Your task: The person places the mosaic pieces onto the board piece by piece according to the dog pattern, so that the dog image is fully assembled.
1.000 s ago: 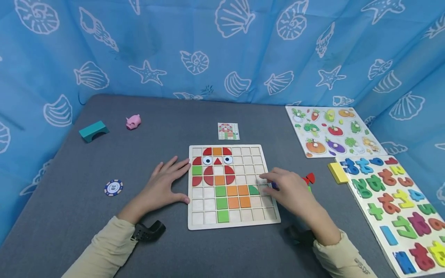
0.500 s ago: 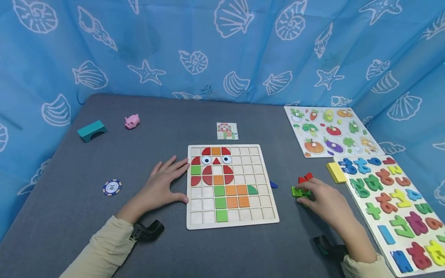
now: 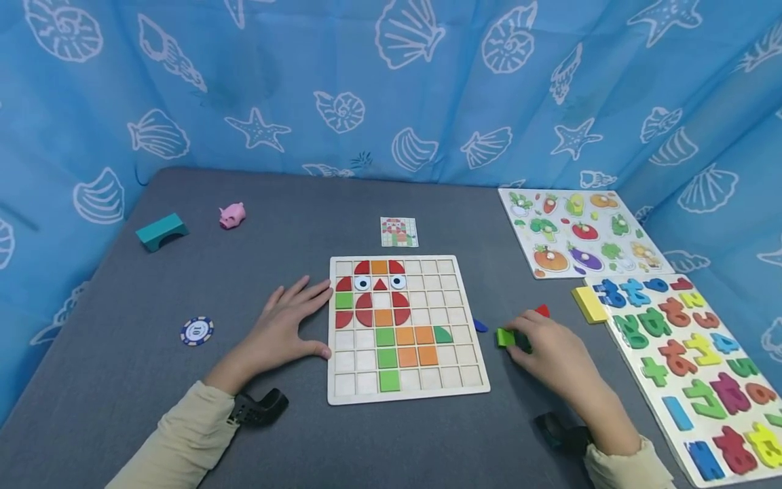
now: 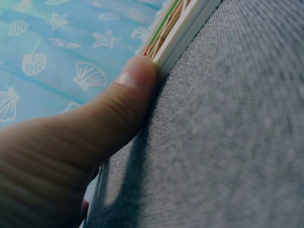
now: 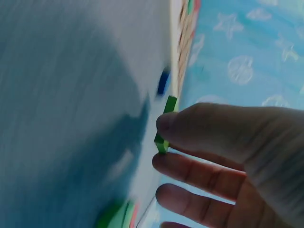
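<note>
A wooden grid board (image 3: 470, 392) lies in front of me, with red, orange and green tiles and two eye pieces set in it. My left hand (image 3: 287, 326) rests at its left edge, fingers spread and fairly straight; in the left wrist view the thumb (image 4: 128, 90) touches the board's side. Right of the board, my right hand (image 3: 546, 350) pinches a green tile (image 3: 504, 337) between thumb and finger, raised off the table in the right wrist view (image 5: 170, 105). Beneath that hand lie loose pieces, mostly hidden, with a red one (image 3: 542, 310) showing.
A blue piece (image 3: 480, 326) lies against the board's right edge. Behind the board is a small pattern card (image 3: 400, 232). A yellow block (image 3: 589, 305), vegetable puzzle (image 3: 639, 234) and character puzzle (image 3: 650, 388) are at right; a poker chip (image 3: 197, 331), pink pig (image 3: 232, 215) and teal block (image 3: 161, 231) at left.
My right hand went from the board's right edge to the loose pieces, then came slightly back left with a green tile pinched in it. The left hand has stayed put.
</note>
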`<state>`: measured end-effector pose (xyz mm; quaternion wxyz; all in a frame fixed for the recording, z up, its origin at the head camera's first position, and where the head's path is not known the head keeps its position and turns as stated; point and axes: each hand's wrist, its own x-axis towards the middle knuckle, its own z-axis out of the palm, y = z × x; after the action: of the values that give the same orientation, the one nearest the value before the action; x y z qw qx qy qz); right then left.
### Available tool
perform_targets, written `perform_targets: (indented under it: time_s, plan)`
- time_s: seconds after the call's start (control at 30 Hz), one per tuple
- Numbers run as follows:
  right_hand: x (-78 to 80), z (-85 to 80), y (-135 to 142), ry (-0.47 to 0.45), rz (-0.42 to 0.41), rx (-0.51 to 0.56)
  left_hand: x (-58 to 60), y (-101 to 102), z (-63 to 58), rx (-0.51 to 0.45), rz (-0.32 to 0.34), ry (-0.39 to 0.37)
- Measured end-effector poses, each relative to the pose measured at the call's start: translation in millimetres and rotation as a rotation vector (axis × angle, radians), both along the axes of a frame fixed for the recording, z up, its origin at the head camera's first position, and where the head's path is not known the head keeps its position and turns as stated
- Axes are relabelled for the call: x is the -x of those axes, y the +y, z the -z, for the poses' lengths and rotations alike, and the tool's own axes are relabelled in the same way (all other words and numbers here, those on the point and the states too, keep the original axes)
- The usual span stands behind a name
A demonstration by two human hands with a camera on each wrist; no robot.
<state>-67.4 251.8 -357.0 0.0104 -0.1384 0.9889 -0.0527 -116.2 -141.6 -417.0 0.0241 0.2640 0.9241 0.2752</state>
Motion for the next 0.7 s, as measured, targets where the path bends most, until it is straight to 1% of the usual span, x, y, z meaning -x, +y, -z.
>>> perform_targets:
  time_s: [0.07,0.23,0.3,0.37,0.5,0.63,0.7]
  plan:
    - [-2.4,-0.3,-12,0.016,-0.046,0.027,0.3,0,0.3,0.000,0.000,0.004]
    - [-6.5,0.4,-40,0.082,-0.208,0.067,0.6,0,0.6,0.000,-0.001,0.005]
    - [-6.8,1.2,-48,0.096,-0.254,0.084,0.5,0,0.6,0.000,-0.001,0.005]
    - [-6.7,2.5,-55,0.098,-0.282,0.091,0.5,0,0.6,0.000,0.000,0.005]
    - [-6.0,5.9,-61,0.092,-0.299,0.087,0.3,0,0.1,0.004,0.002,0.001]
    - [-5.8,7.6,-62,0.075,-0.289,0.080,0.0,1,-1.0,0.007,-0.001,-0.004]
    - [-5.9,5.9,-60,0.054,-0.273,0.078,-0.2,1,-1.5,0.009,-0.004,-0.005]
